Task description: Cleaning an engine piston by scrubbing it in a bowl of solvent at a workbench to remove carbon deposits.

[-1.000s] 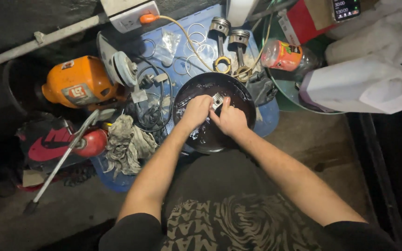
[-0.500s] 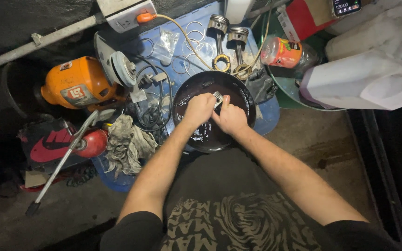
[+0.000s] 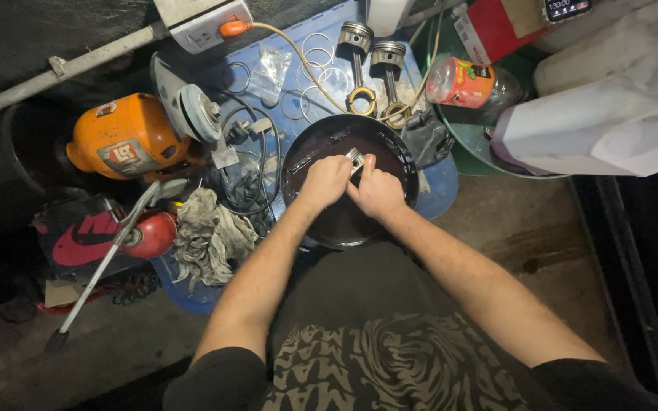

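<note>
hands unmoved, small metal part [image 3: 355, 158] between them.

Dim scene, lit from near the head camera: the hands [image 3: 352, 185], both forearms and the blue tabletop [image 3: 436, 194] are bright, while the floor [image 3: 116, 342] and the upper-left corner fall into near black. Glare blows out the white jug [image 3: 595, 125] at right and glints off the dark pan [image 3: 348, 179] rim and the orange grinder [image 3: 123, 137]. Focus is fair at centre; straight lines bow toward the edges, and the shadowed parts look grainy.
</note>
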